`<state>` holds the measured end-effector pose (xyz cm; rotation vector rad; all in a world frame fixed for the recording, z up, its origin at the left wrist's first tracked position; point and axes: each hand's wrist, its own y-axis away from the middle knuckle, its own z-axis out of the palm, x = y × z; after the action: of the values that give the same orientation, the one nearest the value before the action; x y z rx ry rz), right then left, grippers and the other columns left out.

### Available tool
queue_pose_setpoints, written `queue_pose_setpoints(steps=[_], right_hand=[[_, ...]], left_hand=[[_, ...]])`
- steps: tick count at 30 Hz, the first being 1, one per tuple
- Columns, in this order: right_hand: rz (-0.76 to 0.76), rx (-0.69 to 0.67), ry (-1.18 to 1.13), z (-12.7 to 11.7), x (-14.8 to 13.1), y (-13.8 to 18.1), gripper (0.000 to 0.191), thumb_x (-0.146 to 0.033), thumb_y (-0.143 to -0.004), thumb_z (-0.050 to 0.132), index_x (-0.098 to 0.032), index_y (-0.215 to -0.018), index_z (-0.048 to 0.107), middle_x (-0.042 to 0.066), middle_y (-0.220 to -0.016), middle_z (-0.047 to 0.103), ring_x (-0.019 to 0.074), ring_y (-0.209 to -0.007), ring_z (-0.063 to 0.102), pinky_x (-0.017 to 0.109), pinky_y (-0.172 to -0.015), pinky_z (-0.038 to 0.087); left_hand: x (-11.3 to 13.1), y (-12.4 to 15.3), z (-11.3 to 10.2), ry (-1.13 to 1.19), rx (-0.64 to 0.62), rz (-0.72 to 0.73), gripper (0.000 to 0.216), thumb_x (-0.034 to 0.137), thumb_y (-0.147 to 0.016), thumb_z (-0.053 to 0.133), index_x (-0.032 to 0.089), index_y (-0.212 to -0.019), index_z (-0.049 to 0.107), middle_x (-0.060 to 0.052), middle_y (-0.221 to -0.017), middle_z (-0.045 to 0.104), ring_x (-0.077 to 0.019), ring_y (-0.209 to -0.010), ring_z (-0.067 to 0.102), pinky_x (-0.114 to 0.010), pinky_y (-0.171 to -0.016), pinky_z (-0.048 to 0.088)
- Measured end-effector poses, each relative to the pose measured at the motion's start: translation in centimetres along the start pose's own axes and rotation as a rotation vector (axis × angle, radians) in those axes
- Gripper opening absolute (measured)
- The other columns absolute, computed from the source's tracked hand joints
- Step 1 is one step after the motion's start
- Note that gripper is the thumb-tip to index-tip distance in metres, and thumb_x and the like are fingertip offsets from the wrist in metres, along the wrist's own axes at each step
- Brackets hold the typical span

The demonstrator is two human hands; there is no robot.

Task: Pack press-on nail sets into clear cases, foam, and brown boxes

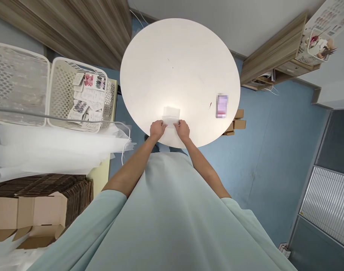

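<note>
A small, whitish, translucent sheet or pouch (pixel 171 114) lies at the near edge of the round white table (pixel 177 60); its exact kind I cannot make out. My left hand (pixel 157 130) pinches its lower left side between thumb and fingers. On the opposite side, my right hand (pixel 183 130) grips the lower right edge in the same way. Both hands are closed and sit close to the tabletop. Some of the sheet's near end is hard to tell from the white surface.
A blurred-out purple phone-like object (pixel 222 105) lies at the table's right. To the left stand a white basket (pixel 61 86) of printed cards, white foam sheets (pixel 47 148) and stacked cardboard boxes (pixel 44 212). A grey cable (pixel 123 123) crosses there. Small cartons (pixel 239 124) lie on the floor.
</note>
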<state>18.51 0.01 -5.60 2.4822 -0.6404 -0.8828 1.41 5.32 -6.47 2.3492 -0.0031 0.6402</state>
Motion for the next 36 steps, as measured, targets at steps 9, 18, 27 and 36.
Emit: queue_pose_setpoints(steps=[9, 18, 27, 36], right_hand=[[-0.323, 0.005, 0.222, 0.3, -1.1, -0.4, 0.053, -0.014, -0.110, 0.042, -0.017, -0.162, 0.052, 0.015, -0.176, 0.044, 0.0271, -0.166, 0.037, 0.048, -0.132, 0.042], [-0.457, -0.106, 0.359, 1.6, 2.0, 3.7, 0.061, -0.019, -0.109, 0.048, -0.006, -0.168, 0.043, 0.021, -0.180, 0.032, 0.0312, -0.170, 0.031, 0.050, -0.131, 0.043], [-0.508, -0.167, 0.265, 1.5, 3.9, 6.4, 0.058, -0.034, -0.113, 0.054, -0.013, -0.167, 0.047, 0.019, -0.178, 0.037, 0.0287, -0.168, 0.035, 0.046, -0.129, 0.046], [-0.477, -0.209, 0.171, -2.1, 2.2, 4.2, 0.044, -0.039, -0.115, 0.055, -0.020, -0.154, 0.063, 0.013, -0.163, 0.061, 0.0286, -0.158, 0.051, 0.048, -0.129, 0.044]], left_hand=[[1.5, 0.2, 0.4, -0.208, 0.073, 0.361, 0.055, 0.012, -0.105, 0.038, 0.010, -0.159, 0.053, -0.020, -0.174, 0.044, -0.0343, -0.161, 0.041, -0.051, -0.128, 0.041], [-2.7, 3.2, 0.9, -0.307, -0.076, 0.594, 0.063, 0.026, -0.105, 0.049, 0.009, -0.166, 0.048, -0.020, -0.179, 0.037, -0.0336, -0.166, 0.037, -0.053, -0.133, 0.035], [-3.5, 6.2, 0.8, -0.291, -0.145, 0.541, 0.066, 0.026, -0.100, 0.061, 0.015, -0.164, 0.052, -0.018, -0.178, 0.039, -0.0334, -0.166, 0.037, -0.050, -0.135, 0.030], [-1.8, 3.5, -1.5, -0.185, -0.170, 0.512, 0.041, 0.032, -0.104, 0.059, 0.021, -0.142, 0.069, -0.016, -0.155, 0.064, -0.0352, -0.147, 0.054, -0.051, -0.123, 0.043]])
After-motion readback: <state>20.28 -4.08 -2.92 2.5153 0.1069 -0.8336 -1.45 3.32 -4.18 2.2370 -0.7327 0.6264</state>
